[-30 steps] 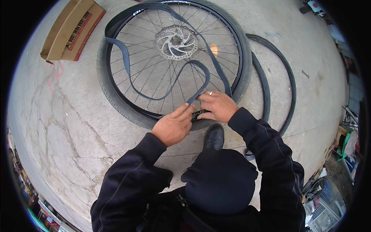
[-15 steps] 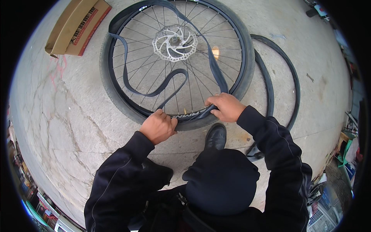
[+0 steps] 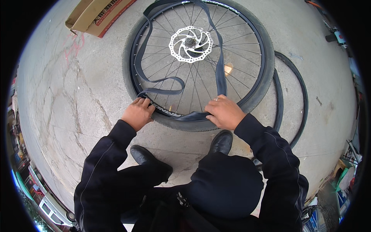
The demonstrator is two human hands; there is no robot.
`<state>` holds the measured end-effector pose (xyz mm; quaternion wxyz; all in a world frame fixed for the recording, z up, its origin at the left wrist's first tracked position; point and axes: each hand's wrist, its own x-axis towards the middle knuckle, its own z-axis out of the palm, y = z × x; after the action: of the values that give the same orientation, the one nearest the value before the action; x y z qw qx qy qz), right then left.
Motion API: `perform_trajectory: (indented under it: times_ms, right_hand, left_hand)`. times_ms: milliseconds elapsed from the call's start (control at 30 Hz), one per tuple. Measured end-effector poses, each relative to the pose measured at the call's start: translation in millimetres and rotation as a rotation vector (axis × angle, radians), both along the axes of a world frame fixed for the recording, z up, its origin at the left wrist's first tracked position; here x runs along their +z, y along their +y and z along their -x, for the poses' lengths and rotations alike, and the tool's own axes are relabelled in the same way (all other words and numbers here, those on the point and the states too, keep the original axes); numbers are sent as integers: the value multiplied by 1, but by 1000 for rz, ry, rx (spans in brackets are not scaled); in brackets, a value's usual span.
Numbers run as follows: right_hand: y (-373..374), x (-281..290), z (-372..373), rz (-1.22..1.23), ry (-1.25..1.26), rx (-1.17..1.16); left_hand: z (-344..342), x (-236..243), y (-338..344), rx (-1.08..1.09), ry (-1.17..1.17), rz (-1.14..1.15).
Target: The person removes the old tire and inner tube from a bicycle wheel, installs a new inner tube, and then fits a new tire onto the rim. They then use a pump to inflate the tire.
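A bicycle wheel lies flat on the concrete, its black tire (image 3: 268, 50) still around the rim (image 3: 253, 33) and a slotted brake disc (image 3: 190, 44) facing up. A flat, deflated inner tube (image 3: 220, 75) drapes across the spokes, and part of it runs along the near side between tire and rim. At the near left, my left hand (image 3: 137, 113) curls its fingers over the tire's edge, where the tube goes in. My right hand (image 3: 225, 112) is closed on the tube at the near right of the wheel; its fingertips are partly hidden.
Right of the wheel lies a loop of black tubing or tire (image 3: 302, 87). Two small wrenches, one silver (image 3: 296, 57) and one darker (image 3: 319, 101), rest on the floor. An open cardboard box (image 3: 98, 17) stands at the far left. My boots (image 3: 222, 142) are just below the wheel.
My left hand has slid left along the tire, farther from my right hand. The loose tube bend near it has become smaller. The whole view has shifted, with the wheel farther right.
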<state>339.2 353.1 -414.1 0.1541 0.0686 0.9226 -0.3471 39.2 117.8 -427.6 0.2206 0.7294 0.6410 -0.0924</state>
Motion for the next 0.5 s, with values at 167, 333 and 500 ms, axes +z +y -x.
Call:
perform_trajectory:
  times_ms: [167,333,500]
  right_hand:
    - [-25,-15,10,-150,277,76]
    - [-34,-18,24,-43,200,-45]
    - [-37,-10,20,-55,85,-182]
  left_hand:
    - [10,15,-11,-65,96,-260]
    - [-72,7,-12,-272,-272,-437]
    - [-112,-10,-12,-70,-143,-321]
